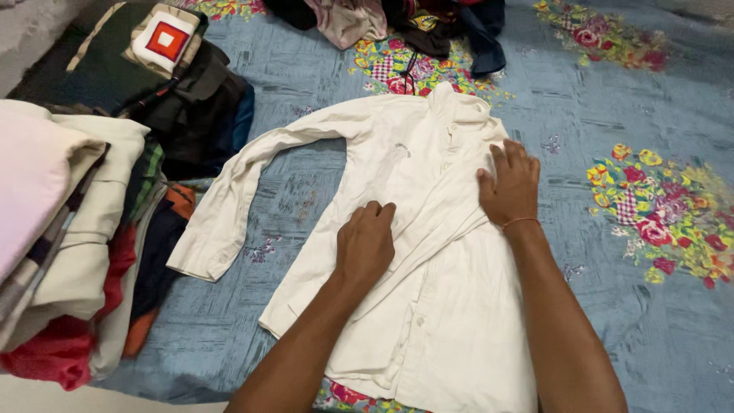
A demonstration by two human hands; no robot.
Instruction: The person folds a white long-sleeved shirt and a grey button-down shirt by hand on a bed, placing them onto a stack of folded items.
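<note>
A cream shirt (pixel 428 252) lies spread face up on a bed covered by a blue flowered sheet (pixel 612 122), collar away from the person, one long sleeve (pixel 252 183) stretched out to the left. The other side has been laid over the front, making a slanting fold across the chest.

The left hand (pixel 365 243) rests knuckles-up on the middle of the shirt, its fingers curled under at the fold's edge; whether they pinch cloth or only press it I cannot tell. The right hand (pixel 511 187) lies flat on the folded part near the shoulder, fingers spread and straight, holding nothing, just pressing down.

To do this fold well, I judge, the flat hand should pin the cloth by the shoulder while the other smooths along the crease toward the hem, so the edge runs straight and no wrinkles get trapped under it. The out-flung sleeve looks not yet folded in.

A pile of folded clothes (pixel 84 229) stands at the left, near the sleeve's cuff; a loose heap (pixel 397 23) lies beyond the collar
</note>
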